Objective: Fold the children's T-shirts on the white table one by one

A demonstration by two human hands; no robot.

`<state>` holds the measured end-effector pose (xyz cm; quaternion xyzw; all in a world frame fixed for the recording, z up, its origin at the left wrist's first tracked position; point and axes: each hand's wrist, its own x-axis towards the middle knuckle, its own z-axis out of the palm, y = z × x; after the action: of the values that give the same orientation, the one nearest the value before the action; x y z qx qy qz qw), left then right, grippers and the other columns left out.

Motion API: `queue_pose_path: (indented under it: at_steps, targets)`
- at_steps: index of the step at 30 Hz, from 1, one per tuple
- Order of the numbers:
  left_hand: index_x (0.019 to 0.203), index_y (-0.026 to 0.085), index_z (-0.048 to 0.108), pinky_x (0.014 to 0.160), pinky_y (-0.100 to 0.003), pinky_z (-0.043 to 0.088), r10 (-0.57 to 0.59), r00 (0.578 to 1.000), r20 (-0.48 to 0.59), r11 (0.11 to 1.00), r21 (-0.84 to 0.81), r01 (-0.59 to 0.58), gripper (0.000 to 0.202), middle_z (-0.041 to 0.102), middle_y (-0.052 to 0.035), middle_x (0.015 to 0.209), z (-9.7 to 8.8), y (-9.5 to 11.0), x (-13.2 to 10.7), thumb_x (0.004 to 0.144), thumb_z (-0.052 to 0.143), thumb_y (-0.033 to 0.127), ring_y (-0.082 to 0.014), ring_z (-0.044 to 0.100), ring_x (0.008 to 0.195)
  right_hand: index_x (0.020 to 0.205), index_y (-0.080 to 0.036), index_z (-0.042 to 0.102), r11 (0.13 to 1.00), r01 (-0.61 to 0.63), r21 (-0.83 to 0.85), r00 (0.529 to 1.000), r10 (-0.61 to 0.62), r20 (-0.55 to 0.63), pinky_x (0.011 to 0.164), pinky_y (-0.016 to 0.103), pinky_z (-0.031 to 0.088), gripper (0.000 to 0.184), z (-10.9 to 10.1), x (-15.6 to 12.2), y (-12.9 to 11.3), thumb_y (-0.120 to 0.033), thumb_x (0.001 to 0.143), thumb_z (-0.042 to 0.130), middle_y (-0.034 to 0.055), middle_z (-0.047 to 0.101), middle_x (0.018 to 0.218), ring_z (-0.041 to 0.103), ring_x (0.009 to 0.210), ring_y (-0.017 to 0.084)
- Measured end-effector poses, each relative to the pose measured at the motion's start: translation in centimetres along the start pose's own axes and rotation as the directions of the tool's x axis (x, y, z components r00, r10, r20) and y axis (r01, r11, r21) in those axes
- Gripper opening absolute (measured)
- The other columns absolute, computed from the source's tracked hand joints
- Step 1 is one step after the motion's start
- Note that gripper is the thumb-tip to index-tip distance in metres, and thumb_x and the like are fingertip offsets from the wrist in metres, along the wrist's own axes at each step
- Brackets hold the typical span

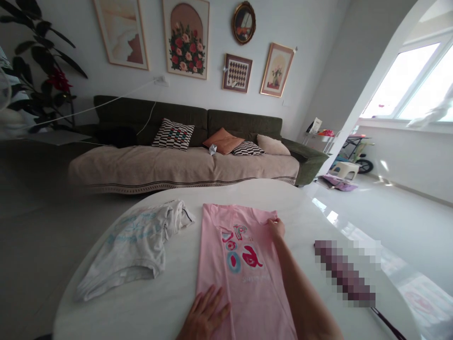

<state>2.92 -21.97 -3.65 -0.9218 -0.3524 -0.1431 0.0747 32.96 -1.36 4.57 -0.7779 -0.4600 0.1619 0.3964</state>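
Note:
A pink T-shirt (244,293) with a red and blue print lies on the white table (170,311), its sides folded inward into a long strip. My left hand (208,311) rests flat on its near left part, fingers spread. At the far right corner of the shirt, my right hand (277,227) pinches the cloth between closed fingers. My right forearm covers part of the shirt's right edge. To the left lies a crumpled white T-shirt (141,241) with a pale blue print, apart from both hands.
A pixelated dark item (345,271) with a thin strap lies on the table's right side. Beyond the table stands a green sofa (244,123) with a beige cover (177,165) and several cushions. A white stool (344,168) stands on the floor at the right.

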Motion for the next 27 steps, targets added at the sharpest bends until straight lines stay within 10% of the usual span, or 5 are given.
queue_pose_path:
  at_steps: [8,16,22,27]
  targets:
    - [0.136,0.038,0.010,0.097,-0.049,0.033,-0.048,0.975,0.219,0.969,-0.225,0.098,0.065,0.024,-0.0027,0.142,-1.1,0.3,0.1,0.081,0.032,0.062,-0.0316,0.028,0.127,0.107,-0.020,0.051,0.894,0.393,-0.214,0.915,-0.359,0.182,0.083,0.030,0.036,0.028,5.1,-6.5,-6.3,-0.018,0.087,0.031,0.0095,0.045,0.126,0.042,0.111,0.019]
    - [0.136,0.038,0.013,0.098,-0.052,0.030,-0.060,0.968,0.243,0.954,-0.272,0.127,0.067,0.023,-0.0033,0.143,-1.1,0.3,0.3,0.079,0.036,0.062,-0.0327,0.024,0.128,0.122,-0.009,0.040,0.848,0.469,-0.248,0.870,-0.396,0.293,0.097,0.045,0.022,0.041,9.1,-11.0,-7.2,-0.013,0.082,0.035,0.0190,0.032,0.135,0.023,0.126,0.029]
    - [0.136,0.037,0.014,0.102,-0.051,0.024,-0.118,0.964,0.237,0.915,-0.351,0.198,0.065,0.015,-0.0004,0.145,-4.0,1.4,0.3,0.080,0.036,0.060,-0.0294,0.016,0.131,0.120,-0.009,0.042,0.833,0.545,-0.092,0.777,-0.460,0.430,0.090,0.030,0.034,0.040,6.3,-12.3,-5.9,-0.020,0.081,0.040,0.0136,0.050,0.120,0.044,0.110,0.021]
    - [0.134,0.038,0.020,0.103,-0.051,0.021,-0.167,0.952,0.254,0.884,-0.388,0.259,0.061,0.017,0.0006,0.145,-5.6,2.0,0.6,0.080,0.040,0.058,-0.0277,0.015,0.132,0.115,-0.016,0.046,0.860,0.510,-0.002,0.758,-0.449,0.473,0.079,0.023,0.041,0.039,-2.0,-15.5,0.2,-0.022,0.077,0.046,0.0059,0.061,0.104,0.055,0.094,0.016]
